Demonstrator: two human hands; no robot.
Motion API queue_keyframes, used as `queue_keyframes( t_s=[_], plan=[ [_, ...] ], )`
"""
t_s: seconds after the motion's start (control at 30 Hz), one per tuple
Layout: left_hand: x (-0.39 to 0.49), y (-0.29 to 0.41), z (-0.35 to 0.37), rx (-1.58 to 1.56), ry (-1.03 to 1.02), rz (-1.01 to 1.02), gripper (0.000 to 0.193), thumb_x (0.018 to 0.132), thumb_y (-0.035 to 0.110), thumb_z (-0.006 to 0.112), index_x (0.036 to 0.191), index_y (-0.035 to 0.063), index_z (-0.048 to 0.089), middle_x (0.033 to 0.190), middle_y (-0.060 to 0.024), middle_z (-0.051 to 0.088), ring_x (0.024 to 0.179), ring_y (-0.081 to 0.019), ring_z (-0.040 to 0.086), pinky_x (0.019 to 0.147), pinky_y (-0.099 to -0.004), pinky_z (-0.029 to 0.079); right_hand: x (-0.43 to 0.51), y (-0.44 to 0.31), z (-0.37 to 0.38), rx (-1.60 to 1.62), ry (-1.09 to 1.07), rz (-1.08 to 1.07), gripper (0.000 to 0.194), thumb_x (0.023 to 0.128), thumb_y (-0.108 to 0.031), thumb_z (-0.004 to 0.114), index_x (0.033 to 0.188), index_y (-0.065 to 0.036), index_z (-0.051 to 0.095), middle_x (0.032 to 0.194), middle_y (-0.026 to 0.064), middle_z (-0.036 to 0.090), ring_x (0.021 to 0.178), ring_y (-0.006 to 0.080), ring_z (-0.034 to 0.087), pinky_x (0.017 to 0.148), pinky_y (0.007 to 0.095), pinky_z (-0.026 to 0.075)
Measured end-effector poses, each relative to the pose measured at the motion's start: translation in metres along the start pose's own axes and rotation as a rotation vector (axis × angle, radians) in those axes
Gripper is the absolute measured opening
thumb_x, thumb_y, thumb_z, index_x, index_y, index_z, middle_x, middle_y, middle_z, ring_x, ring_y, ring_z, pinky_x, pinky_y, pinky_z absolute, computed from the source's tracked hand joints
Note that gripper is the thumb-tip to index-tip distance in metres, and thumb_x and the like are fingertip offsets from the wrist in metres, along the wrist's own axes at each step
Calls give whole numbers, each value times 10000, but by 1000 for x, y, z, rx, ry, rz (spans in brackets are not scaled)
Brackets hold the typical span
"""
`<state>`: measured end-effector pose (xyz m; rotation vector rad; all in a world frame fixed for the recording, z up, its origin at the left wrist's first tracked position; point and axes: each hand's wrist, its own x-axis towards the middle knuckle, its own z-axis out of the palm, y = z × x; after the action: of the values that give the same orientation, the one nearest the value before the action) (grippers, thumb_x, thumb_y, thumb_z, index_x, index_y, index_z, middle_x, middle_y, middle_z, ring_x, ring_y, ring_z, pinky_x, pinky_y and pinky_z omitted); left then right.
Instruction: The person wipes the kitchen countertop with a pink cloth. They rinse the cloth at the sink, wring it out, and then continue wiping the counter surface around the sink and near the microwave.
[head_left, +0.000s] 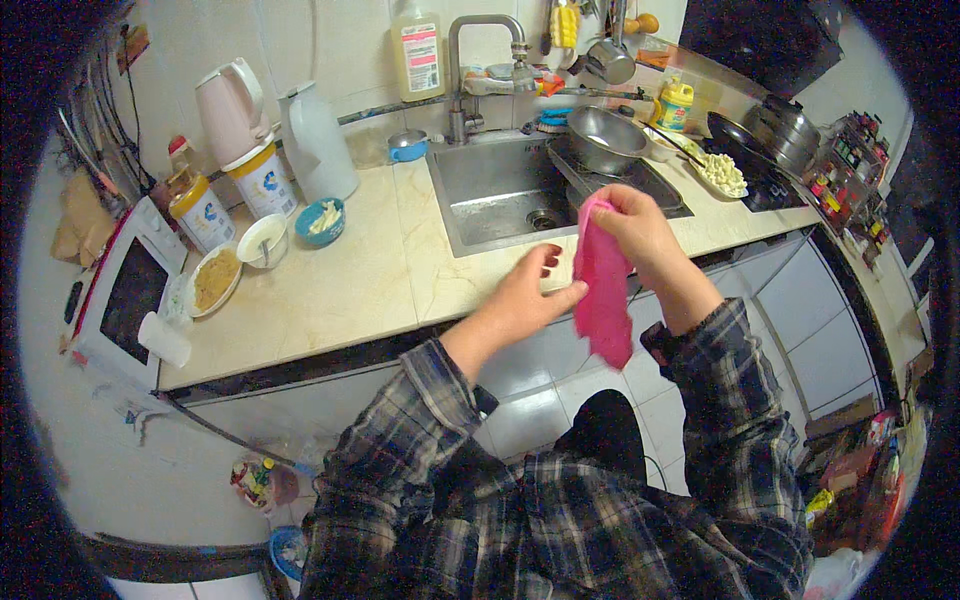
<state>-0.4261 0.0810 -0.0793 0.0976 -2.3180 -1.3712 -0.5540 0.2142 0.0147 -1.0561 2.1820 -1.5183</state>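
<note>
A limp pink cloth hangs from my right hand, pinched at its top between thumb and fingers. Its lower edge dangles in front of the counter edge. To its left is my left hand, fingers apart and holding nothing. The left thumb tip is at the cloth's edge; whether it touches cannot be told. Behind both hands lies a stainless steel sink under a metal faucet. A steel bowl rests on a drain rack at the sink's right side.
On the left counter stand a teal bowl, a white bowl with a spoon, a plate of brown food and two pitchers. To the right, a plate of pale pieces sits near a stove with pots.
</note>
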Motion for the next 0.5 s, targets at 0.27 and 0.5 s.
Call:
queue_keyframes(
  t_s=[0.27, 0.5],
  plan=[
    [24, -13, -27, 200, -29, 48, 281, 875, 148, 612, 1117, 9, 642, 1068, -187, 635, 975, -361, 624, 873, -420, 509, 24, 21, -12, 126, -214, -56, 92, 907, -111, 625, 974, -49, 633, 879, -20, 615, 814, 77, 558, 716, 237, 469],
    [49, -3, -83, 221, -185, -169, 216, 912, 133, 606, 1076, 7, 665, 962, -158, 636, 919, -343, 634, 837, -404, 507, 53, 33, -34, 316, -277, 217, 68, 923, -58, 621, 988, -42, 631, 864, -13, 618, 810, 76, 564, 737, 244, 479]
  ],
)
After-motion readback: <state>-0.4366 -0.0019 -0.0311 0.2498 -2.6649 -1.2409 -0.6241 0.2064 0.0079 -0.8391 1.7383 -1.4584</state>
